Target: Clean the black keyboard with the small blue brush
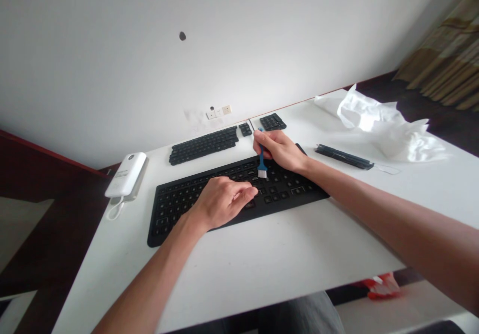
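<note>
My right hand (pixel 279 149) was closed around a blue brush (pixel 261 158), white bristles (pixel 262 174) touching the black keyboard (pixel 290 186); my left hand (pixel 220 201) lay loosely curled on its keys (pixel 168 214), holding nothing, just beside the bristles

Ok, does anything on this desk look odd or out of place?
Yes. Beyond the black keyboard, a bank of black keys and a numeric keypad lie loose, like a keyboard in pieces. The right hand holds a blue brush nearby. A dark hole also marks the white wall.
</note>
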A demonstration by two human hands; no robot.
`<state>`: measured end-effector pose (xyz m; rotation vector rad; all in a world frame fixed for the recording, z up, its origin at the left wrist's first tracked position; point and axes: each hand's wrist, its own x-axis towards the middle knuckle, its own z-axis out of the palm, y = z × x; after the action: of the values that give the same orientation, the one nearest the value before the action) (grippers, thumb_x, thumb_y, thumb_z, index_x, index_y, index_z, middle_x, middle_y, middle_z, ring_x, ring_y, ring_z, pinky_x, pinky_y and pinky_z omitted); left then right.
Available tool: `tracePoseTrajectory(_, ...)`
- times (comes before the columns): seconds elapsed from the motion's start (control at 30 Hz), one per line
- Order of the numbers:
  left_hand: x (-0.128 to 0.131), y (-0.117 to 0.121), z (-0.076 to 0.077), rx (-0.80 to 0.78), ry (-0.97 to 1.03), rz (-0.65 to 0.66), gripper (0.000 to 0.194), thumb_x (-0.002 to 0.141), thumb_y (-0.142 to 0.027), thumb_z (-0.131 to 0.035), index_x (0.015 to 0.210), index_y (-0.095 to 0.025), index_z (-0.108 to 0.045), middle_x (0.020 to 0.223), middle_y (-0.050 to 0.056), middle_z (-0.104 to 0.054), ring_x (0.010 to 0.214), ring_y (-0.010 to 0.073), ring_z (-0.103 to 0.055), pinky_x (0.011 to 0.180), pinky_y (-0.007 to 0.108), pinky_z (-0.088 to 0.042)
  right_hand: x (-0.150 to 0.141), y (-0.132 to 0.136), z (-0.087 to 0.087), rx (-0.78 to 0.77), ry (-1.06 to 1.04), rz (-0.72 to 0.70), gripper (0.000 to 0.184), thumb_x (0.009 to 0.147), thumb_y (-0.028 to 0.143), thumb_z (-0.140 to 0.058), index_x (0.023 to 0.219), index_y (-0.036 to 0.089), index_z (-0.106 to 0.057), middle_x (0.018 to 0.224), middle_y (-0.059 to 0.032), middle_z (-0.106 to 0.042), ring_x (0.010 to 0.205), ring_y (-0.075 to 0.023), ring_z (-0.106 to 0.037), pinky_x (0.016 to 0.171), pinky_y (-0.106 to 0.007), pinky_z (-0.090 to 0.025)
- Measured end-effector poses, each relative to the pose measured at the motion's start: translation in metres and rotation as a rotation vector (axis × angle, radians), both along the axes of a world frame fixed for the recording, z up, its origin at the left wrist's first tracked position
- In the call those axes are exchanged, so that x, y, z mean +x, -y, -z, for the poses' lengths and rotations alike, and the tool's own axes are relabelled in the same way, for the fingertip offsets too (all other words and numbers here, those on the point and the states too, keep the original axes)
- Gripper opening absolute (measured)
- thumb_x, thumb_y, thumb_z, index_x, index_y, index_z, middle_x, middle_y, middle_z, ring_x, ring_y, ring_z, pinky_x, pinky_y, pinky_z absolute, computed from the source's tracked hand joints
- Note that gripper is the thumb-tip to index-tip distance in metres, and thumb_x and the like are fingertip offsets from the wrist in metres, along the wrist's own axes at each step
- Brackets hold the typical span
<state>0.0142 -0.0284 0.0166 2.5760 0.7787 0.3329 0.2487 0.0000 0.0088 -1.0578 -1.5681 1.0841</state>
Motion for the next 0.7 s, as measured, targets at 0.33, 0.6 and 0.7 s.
tracePoseTrajectory(0.33,-0.001,0.001,-0.005,-0.08,0.05,-0.052,0.055,0.112,-0.044,-0.032,0.087,-0.022,-0.075,0.07,-0.001,-0.07,0.064,0.0144,-0.062,0.07,0.028,-0.039,-0.003,0.013,-0.017,0.143,0.278,-0.095,0.069,0.1,0.074,-0.041,0.071,0.016,-0.066,0.058,0.0006,-0.05,0.056,-0.012,-0.044,0.058,-0.028,-0.033)
tracePoseTrajectory(0.6,-0.008,-0.011,-0.006,0.127,0.099,-0.336,0.052,0.109,-0.045,-0.04,0.066,-0.019,-0.054,0.054,-0.002,-0.048,0.051,0.012,-0.039,0.059,0.03,-0.025,-0.003,0.012,-0.012,0.051,0.219,-0.164,0.066,0.1,0.072,-0.043,0.073,0.017,-0.064,0.056,0.0029,-0.046,0.052,-0.0111,-0.04,0.054,-0.027,-0.032)
tracePoseTrajectory(0.7,-0.011,-0.016,-0.004,0.175,0.075,-0.428,0.056,0.106,-0.049,-0.043,0.059,-0.018,-0.047,0.051,-0.003,-0.04,0.05,0.0117,-0.03,0.059,0.031,-0.022,-0.003,0.012,-0.013,0.074,0.235,-0.125,0.064,0.101,0.071,-0.045,0.072,0.016,-0.064,0.057,0.0028,-0.046,0.053,-0.0107,-0.04,0.055,-0.027,-0.032)
